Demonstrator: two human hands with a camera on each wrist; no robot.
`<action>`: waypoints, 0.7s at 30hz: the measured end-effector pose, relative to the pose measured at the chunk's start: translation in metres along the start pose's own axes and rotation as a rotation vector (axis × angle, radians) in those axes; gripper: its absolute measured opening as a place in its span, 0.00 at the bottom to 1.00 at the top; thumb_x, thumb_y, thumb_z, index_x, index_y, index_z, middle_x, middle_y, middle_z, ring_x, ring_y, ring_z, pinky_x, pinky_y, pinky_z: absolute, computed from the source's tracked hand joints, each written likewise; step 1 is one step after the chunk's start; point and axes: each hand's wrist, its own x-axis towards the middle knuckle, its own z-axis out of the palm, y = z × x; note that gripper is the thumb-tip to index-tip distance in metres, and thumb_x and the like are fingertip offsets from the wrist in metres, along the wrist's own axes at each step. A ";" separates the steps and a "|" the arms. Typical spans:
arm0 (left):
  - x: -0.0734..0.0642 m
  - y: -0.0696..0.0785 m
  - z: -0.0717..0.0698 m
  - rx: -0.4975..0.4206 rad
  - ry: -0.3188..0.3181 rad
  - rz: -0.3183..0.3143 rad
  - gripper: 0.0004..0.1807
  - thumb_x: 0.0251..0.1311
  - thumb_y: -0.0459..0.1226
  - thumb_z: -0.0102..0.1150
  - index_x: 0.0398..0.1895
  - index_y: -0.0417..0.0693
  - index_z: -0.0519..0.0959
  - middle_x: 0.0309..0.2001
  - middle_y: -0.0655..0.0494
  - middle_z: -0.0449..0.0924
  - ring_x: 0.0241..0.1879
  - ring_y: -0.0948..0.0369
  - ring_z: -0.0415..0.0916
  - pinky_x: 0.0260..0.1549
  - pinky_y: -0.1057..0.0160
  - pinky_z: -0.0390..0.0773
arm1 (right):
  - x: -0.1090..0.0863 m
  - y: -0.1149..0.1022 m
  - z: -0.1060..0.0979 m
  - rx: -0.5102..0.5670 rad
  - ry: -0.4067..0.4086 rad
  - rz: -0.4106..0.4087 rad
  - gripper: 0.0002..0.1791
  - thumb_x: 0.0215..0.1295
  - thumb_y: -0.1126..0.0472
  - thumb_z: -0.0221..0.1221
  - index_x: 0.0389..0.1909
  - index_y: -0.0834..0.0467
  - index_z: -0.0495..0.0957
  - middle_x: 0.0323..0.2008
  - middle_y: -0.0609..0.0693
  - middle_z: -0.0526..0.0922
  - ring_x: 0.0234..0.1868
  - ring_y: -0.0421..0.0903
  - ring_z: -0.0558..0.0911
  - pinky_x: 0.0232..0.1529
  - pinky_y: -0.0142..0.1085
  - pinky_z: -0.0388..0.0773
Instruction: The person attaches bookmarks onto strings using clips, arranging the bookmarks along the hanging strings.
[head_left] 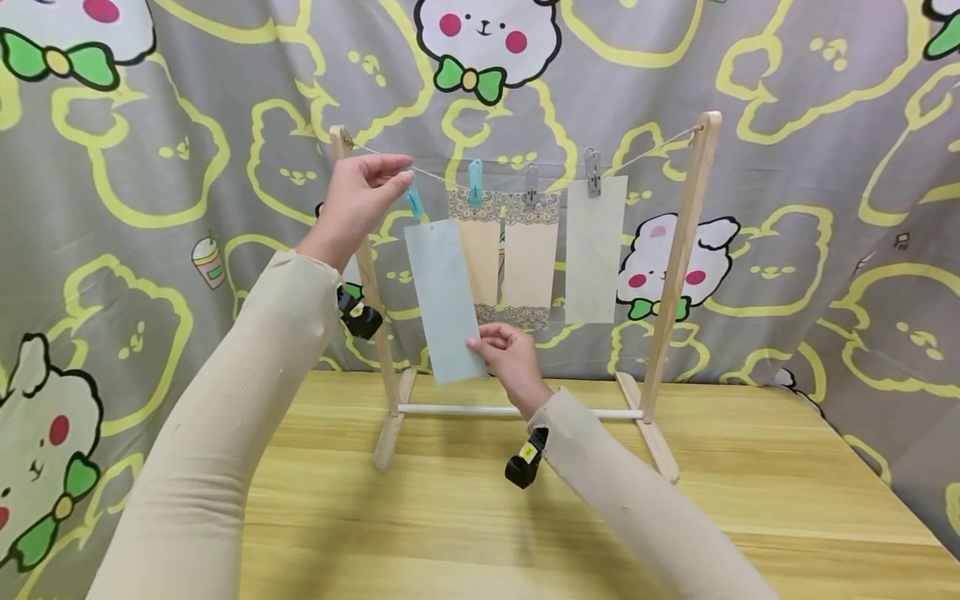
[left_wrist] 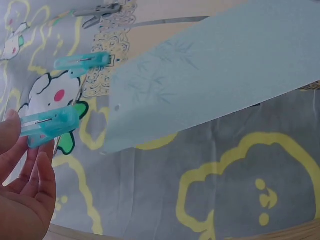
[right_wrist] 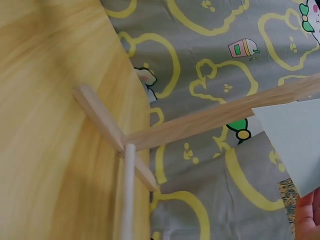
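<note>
My left hand (head_left: 360,200) pinches a blue clothespin (left_wrist: 52,125) at the left part of the string. In the left wrist view its nose points toward a pale blue paper card (head_left: 446,304), with a gap between them. The card has a small hole near its top edge and a faint bamboo print. My right hand (head_left: 512,358) pinches the card's lower right edge, and the card tilts with its top to the left. Only a few fingers of the right hand (right_wrist: 309,215) show in the right wrist view, under a corner of the card.
A wooden stand with two posts (head_left: 682,267) and a white crossbar (head_left: 457,409) stands on the wood-grain table (head_left: 420,533). From its string hang two lace-patterned cards (head_left: 531,258) and a plain pale card (head_left: 596,250), held by another blue clothespin (head_left: 476,183) and grey clothespins (head_left: 592,171). A patterned curtain (head_left: 825,208) hangs behind.
</note>
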 end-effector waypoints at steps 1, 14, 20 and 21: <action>0.002 0.001 0.001 0.002 0.003 0.009 0.20 0.63 0.39 0.58 0.57 0.41 0.76 0.48 0.55 0.76 0.43 0.65 0.72 0.46 0.68 0.73 | 0.002 -0.002 0.001 -0.003 0.004 -0.003 0.10 0.55 0.68 0.66 0.38 0.64 0.80 0.25 0.45 0.82 0.26 0.38 0.78 0.26 0.29 0.73; 0.023 0.017 -0.005 0.004 0.065 0.004 0.20 0.59 0.39 0.61 0.55 0.42 0.78 0.46 0.55 0.78 0.44 0.64 0.74 0.50 0.69 0.73 | 0.018 -0.020 0.023 -0.036 -0.006 -0.048 0.11 0.54 0.68 0.67 0.38 0.65 0.80 0.28 0.50 0.83 0.26 0.37 0.78 0.29 0.27 0.75; 0.032 0.026 -0.004 0.002 0.132 -0.003 0.18 0.57 0.37 0.64 0.51 0.42 0.81 0.43 0.56 0.80 0.40 0.66 0.75 0.46 0.70 0.74 | 0.023 -0.026 0.031 0.013 -0.037 -0.047 0.11 0.55 0.68 0.66 0.40 0.65 0.79 0.34 0.55 0.84 0.31 0.39 0.80 0.36 0.30 0.79; 0.033 0.027 -0.003 -0.002 0.146 -0.001 0.17 0.57 0.37 0.64 0.50 0.42 0.81 0.42 0.56 0.80 0.39 0.66 0.75 0.45 0.70 0.74 | 0.024 -0.026 0.032 0.013 -0.040 -0.046 0.11 0.55 0.68 0.66 0.40 0.64 0.79 0.34 0.55 0.84 0.31 0.40 0.81 0.36 0.31 0.79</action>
